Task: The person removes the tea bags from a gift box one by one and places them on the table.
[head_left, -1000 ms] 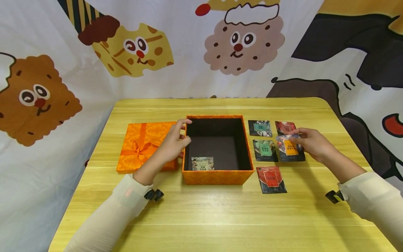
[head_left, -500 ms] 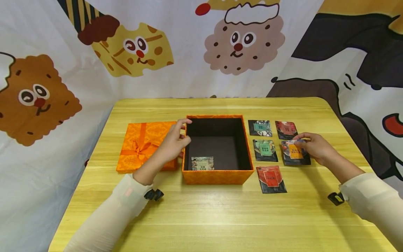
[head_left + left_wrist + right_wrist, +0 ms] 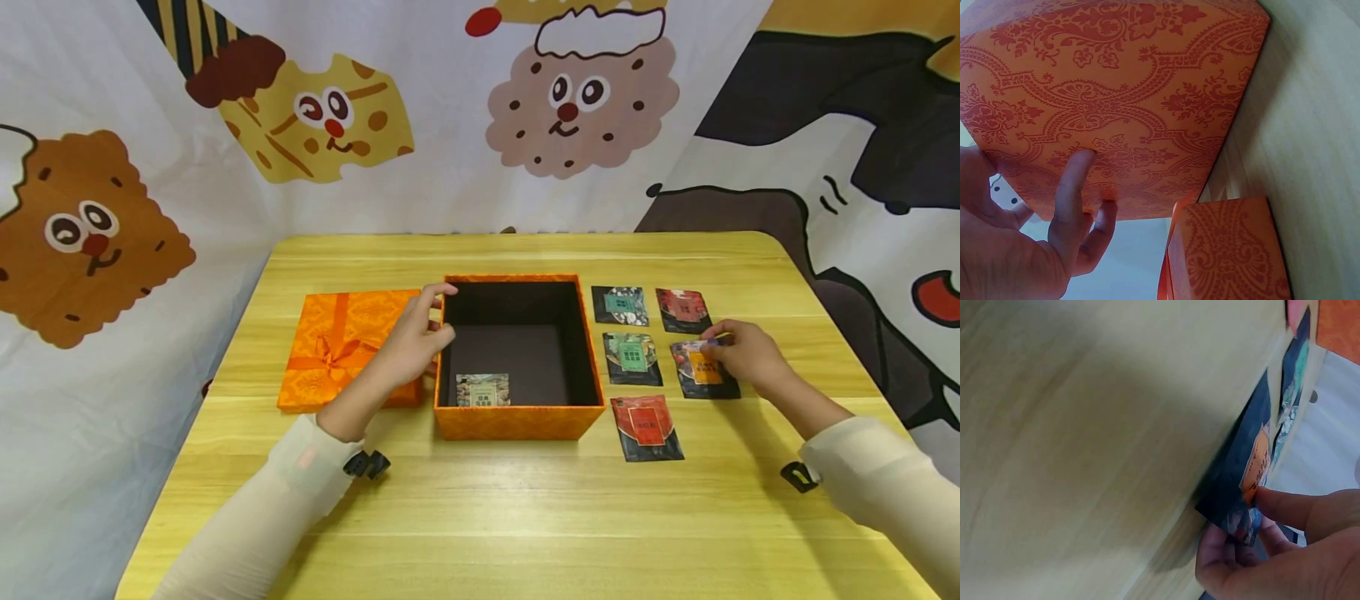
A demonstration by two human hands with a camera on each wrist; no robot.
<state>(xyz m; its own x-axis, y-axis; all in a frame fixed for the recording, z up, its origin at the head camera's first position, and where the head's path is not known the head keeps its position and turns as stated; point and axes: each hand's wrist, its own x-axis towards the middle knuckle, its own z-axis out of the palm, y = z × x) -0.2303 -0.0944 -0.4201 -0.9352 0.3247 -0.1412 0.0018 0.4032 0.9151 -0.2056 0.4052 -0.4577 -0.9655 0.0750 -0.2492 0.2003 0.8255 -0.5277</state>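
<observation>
My left hand [image 3: 411, 337] grips the left wall of the open orange gift box [image 3: 517, 423], thumb and index finger at the rim. Other fingertips touch its patterned outside in the left wrist view. Inside, a pale sachet [image 3: 482, 390] lies at the front left corner. At the right, my right hand [image 3: 750, 354] pinches a dark sachet with an orange label [image 3: 703, 369] by its upper edge. The right wrist view shows the thumb on its printed front and fingers behind. This sachet is tilted, its lower edge near the table.
A red sachet [image 3: 684, 310] lies behind the held one. To its left are a white-flowered sachet [image 3: 620, 306] and a green-labelled sachet [image 3: 632, 358]; a red-and-black sachet [image 3: 647, 427] lies nearer. The ribboned orange lid [image 3: 337, 325] rests left of the box on the wooden table [image 3: 495, 517].
My right hand has moved right and slightly toward me with the orange-labelled sachet, lowering it to the table and uncovering the red sachet behind. My left hand and the box have stayed put.
</observation>
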